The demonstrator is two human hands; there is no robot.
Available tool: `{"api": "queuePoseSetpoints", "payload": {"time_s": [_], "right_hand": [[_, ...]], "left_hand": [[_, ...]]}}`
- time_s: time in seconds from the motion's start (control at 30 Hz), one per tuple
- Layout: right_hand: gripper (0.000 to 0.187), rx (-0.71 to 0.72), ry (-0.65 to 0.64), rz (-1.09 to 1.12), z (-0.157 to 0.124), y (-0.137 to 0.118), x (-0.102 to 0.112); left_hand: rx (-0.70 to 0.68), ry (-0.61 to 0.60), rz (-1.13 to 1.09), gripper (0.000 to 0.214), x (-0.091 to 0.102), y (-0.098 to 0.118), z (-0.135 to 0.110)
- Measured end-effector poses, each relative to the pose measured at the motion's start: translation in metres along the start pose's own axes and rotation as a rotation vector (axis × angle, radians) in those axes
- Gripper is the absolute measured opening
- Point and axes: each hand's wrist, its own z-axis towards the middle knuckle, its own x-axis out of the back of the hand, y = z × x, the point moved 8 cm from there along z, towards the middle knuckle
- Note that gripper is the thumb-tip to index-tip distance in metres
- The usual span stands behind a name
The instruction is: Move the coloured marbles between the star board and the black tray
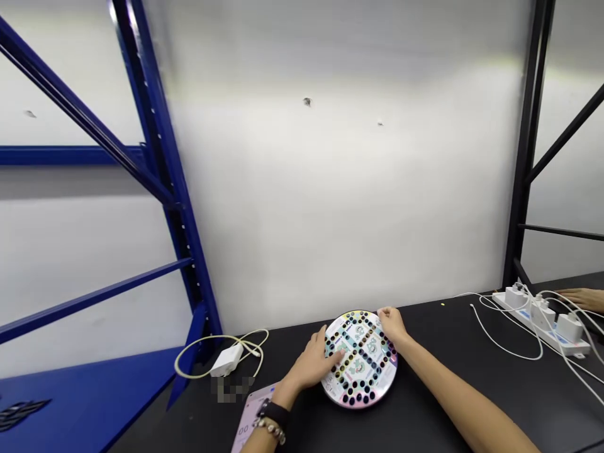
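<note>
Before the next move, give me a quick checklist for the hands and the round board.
1. Left hand on the round game board: ok, fingers spread on its left side.
2. Right hand at the board's far rim: ok.
3. Board lying on the black table: ok.
4. Pieces in the board's holes: cannot tell.
5. Left wrist clear of the phone: cannot tell, they overlap in view.
6. Other person's hand apart from the board: ok, far right.
</note>
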Motion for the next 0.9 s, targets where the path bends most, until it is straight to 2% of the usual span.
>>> {"api": "queuePoseSetpoints", "payload": {"time_s": [0.1, 0.23, 0.33, 0.43, 0.5, 0.57, 0.73, 0.9], "right_hand": [[0.021, -0.025, 0.021, -0.028, 0.009, 0.010, 0.005], [0.024, -0.075, 0.014, -0.100, 0.013, 0.020, 0.011], [0.030, 0.027, -0.060, -0.257, 0.005, 0.011, 0.006], [0.033, 0.195, -0.211, -0.504, -0.015, -0.006, -0.007], [0.038, 0.270, -0.296, -0.644, -0.028, -0.013, -0.012], [0.044, 0.297, -0.325, -0.740, -0.036, -0.017, -0.009], [0.056, 0.255, -0.316, -0.861, -0.033, -0.015, 0.010], [0.074, 0.244, -0.383, -0.939, -0.039, -0.012, 0.015]], "left_hand": [[0.026, -0.017, 0.096, 0.096, -0.010, 0.003, -0.005], [0.029, -0.060, 0.199, 0.092, -0.019, 0.020, -0.014], [0.054, -0.078, 0.332, 0.075, -0.025, 0.032, -0.022], [0.044, 0.008, 0.443, 0.062, -0.025, 0.045, -0.028], [0.047, 0.046, 0.437, 0.060, -0.027, 0.050, -0.030], [0.056, 0.051, 0.374, 0.064, -0.031, 0.051, -0.029], [0.032, 0.002, 0.176, 0.073, -0.049, 0.057, -0.025], [0.017, -0.059, 0.195, 0.066, -0.060, 0.061, -0.026]]}}
